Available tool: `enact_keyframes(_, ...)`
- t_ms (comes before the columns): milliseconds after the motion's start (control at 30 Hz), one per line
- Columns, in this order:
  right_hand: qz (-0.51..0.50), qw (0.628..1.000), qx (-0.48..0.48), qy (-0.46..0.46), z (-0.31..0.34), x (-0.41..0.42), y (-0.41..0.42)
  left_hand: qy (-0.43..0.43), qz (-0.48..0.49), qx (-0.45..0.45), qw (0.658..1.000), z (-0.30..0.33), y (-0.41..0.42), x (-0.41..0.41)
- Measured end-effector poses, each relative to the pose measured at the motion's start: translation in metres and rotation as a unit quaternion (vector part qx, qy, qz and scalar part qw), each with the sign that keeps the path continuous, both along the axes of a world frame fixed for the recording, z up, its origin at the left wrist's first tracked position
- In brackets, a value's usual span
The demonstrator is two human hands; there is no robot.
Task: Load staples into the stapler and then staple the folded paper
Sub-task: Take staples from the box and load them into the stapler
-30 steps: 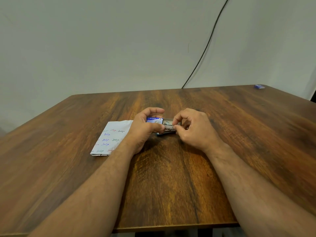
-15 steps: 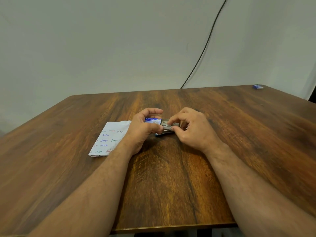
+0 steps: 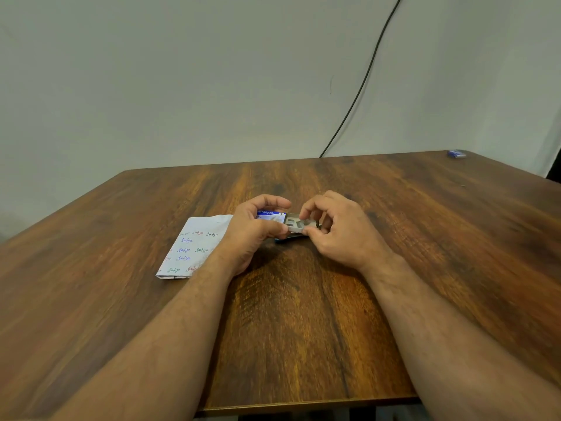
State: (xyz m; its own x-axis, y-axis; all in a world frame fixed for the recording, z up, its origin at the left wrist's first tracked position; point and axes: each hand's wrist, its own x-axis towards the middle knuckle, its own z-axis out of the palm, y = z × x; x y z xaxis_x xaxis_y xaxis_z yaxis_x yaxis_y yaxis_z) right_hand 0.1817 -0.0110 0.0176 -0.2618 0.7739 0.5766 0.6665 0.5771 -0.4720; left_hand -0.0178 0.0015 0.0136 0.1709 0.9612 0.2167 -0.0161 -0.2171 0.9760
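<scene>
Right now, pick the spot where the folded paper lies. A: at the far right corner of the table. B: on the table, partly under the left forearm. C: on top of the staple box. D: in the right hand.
B: the folded paper lies flat on the table, its right edge hidden under the left wrist and forearm; the left hand and right hand work at the staple box.
</scene>
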Motion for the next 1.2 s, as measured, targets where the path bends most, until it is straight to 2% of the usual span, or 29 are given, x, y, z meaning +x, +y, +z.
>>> enact_keyframes(400, -0.001, 1.0, -0.005, -0.016, 0.001, 0.0, 0.001, -0.007, 0.009, -0.007, 1.0, 0.001, -0.001, 0.0)
enact_keyframes(767, 0.007, 0.999, -0.017, 0.044, 0.002, -0.006, 0.0, -0.004, -0.002, -0.004, 1.0, 0.001, -0.001, -0.002)
enact_keyframes(867, 0.005, 0.996, -0.002, 0.092, 0.001, -0.007, 0.0, -0.009, -0.005, -0.003, 1.0, 0.0, 0.0, -0.003)
enact_keyframes(1033, -0.018, 0.973, 0.014, 0.228, 0.002, -0.008, 0.001, -0.015, 0.029, -0.006, 0.999, 0.0, 0.003, -0.003)
enact_keyframes(1200, 0.012, 0.962, -0.018, 0.271, 0.001, -0.011, -0.002, -0.016, 0.044, -0.003, 0.999, 0.001, 0.004, -0.003)
